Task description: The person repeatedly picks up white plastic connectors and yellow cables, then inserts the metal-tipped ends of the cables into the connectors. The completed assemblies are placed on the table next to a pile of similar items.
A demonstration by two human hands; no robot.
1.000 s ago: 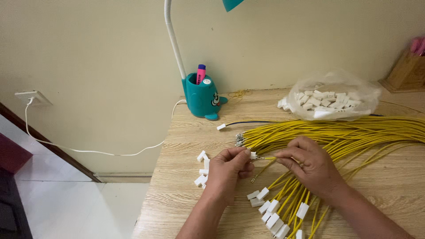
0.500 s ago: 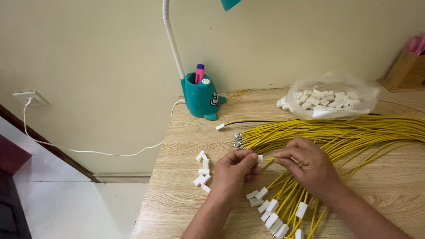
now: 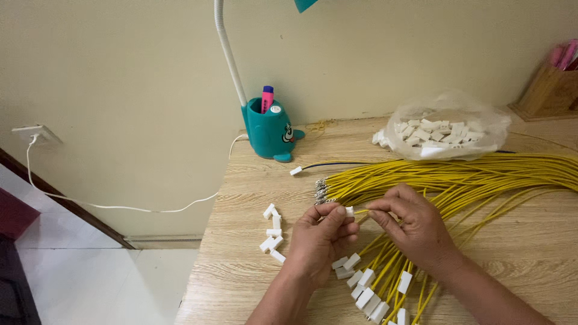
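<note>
My left hand (image 3: pixel 322 238) pinches a small white plastic connector (image 3: pixel 349 211) between thumb and fingers. My right hand (image 3: pixel 412 225) grips the end of a yellow wire (image 3: pixel 363 210) that meets the connector. Both hands hover over a big bundle of yellow wires (image 3: pixel 457 177) lying across the wooden table (image 3: pixel 253 277). Wires with white connectors fitted (image 3: pixel 367 295) fan out below my hands. Several loose white connectors (image 3: pixel 272 235) lie to the left of my left hand.
A clear plastic bag of white connectors (image 3: pixel 445 129) sits at the back right. A teal desk lamp base holding a pink marker (image 3: pixel 271 129) stands by the wall, its white cord (image 3: pixel 120 207) running to a wall socket (image 3: pixel 27 133). A wooden holder (image 3: pixel 551 90) stands far right.
Both hands have stayed together at the same spot with the connector and wire end between them; only the fingers shifted slightly.
</note>
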